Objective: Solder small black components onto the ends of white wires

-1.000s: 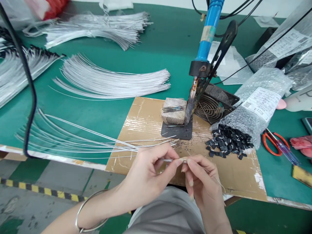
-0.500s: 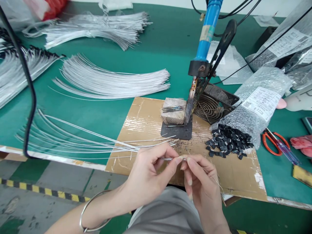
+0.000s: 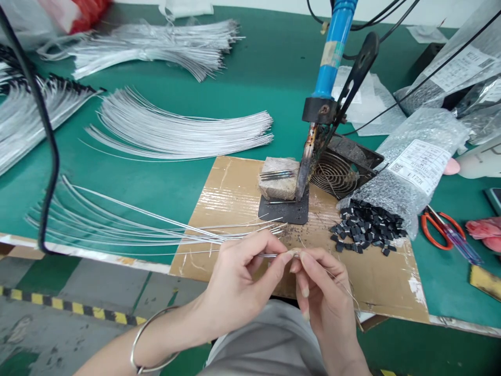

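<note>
My left hand is closed, thumb and forefinger pinching a thin white wire near its end. My right hand meets it fingertip to fingertip, also pinched. A thin silvery strand, which looks like solder wire, runs through the right fingers and curves down beside that hand. The exact contact point is hidden by the fingertips. Beyond my left hand, loose white wires lie with their ends on the cardboard. A blue-handled soldering iron stands tip down above a dark plate.
Cardboard covers the bench front. Black connector pieces spill from a bubble-wrap bag on the right, beside orange-handled scissors. A small fan sits behind the iron. White wire bundles lie at left; a black cable hangs there.
Almost nothing differs. My hands keep the same pinch at the same spot, and the left forearm with its bracelet has shifted very slightly right.
</note>
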Demonstrator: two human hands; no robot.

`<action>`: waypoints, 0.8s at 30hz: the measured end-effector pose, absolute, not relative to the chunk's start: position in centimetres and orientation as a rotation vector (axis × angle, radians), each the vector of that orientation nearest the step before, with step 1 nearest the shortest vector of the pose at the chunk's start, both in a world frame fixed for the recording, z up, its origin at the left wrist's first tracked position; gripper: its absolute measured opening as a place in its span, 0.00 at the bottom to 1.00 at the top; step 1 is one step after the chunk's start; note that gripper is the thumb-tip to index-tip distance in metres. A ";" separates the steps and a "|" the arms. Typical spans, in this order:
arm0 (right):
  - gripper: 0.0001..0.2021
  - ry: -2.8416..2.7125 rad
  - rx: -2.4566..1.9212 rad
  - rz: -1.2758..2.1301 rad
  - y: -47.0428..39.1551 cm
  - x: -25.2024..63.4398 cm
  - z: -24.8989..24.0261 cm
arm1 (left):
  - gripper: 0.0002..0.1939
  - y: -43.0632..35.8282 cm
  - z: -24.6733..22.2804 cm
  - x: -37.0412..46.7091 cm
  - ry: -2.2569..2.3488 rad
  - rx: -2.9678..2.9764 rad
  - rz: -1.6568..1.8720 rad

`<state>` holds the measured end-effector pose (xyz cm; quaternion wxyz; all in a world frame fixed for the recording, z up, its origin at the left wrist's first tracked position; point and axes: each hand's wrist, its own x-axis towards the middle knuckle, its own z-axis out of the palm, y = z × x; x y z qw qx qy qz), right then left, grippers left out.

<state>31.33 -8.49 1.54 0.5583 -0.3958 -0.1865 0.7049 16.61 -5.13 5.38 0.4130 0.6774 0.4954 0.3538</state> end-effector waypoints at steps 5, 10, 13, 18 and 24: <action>0.07 -0.450 -0.944 1.640 -8.5 31.3 1.5 | 0.10 -5.4 5.0 16.6 1.263 1.714 0.904; 0.06 -0.444 -0.928 1.608 -8.5 31.0 1.2 | 0.09 -5.7 4.4 16.7 1.277 1.657 0.926; 0.06 -0.428 -0.912 1.586 -8.5 30.6 1.2 | 0.09 -5.8 4.2 16.8 1.284 1.632 0.933; 0.05 -0.414 -0.918 1.567 -8.5 30.4 1.5 | 0.11 -5.6 4.4 16.9 1.257 1.501 0.900; 0.09 -0.455 -0.948 1.554 -8.7 30.9 1.5 | 0.10 -5.1 5.2 16.9 1.272 1.347 0.875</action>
